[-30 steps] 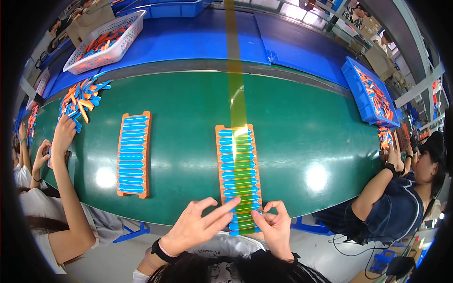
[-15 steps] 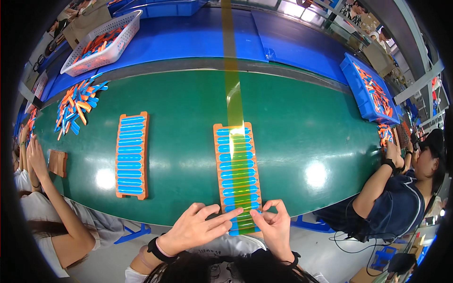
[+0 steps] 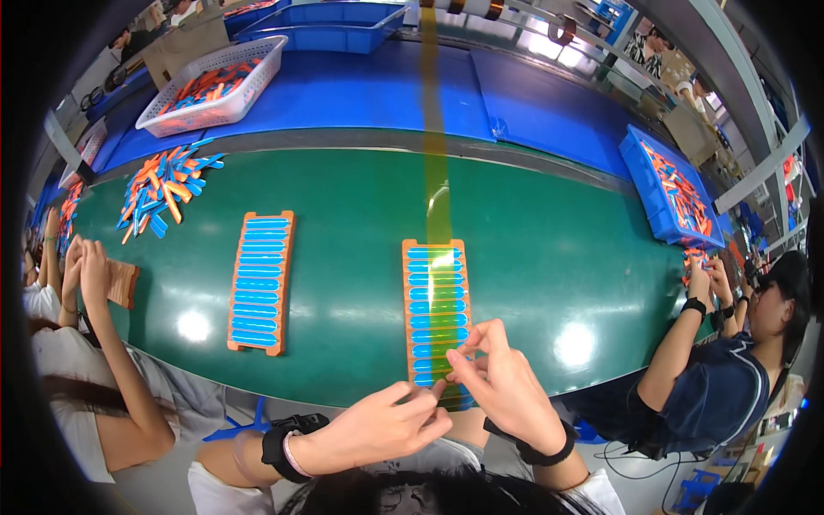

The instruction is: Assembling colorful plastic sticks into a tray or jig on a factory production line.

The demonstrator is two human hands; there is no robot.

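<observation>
Yellow tape (image 3: 438,210), axis 12–6, runs toward 12 o'clock from nearer right hand (image 3: 508,388) and left hand (image 3: 386,423), can't tell if fingers clamp.

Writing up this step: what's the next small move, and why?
Probably press the yellow tape onto the nearest blue pieces: it overlies the row in the orange tray, and the left hand and right hand both have fingers at that near end.

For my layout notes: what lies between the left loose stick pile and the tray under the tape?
Another orange tray, holding blue sticks, lies between them in the head view.
</observation>
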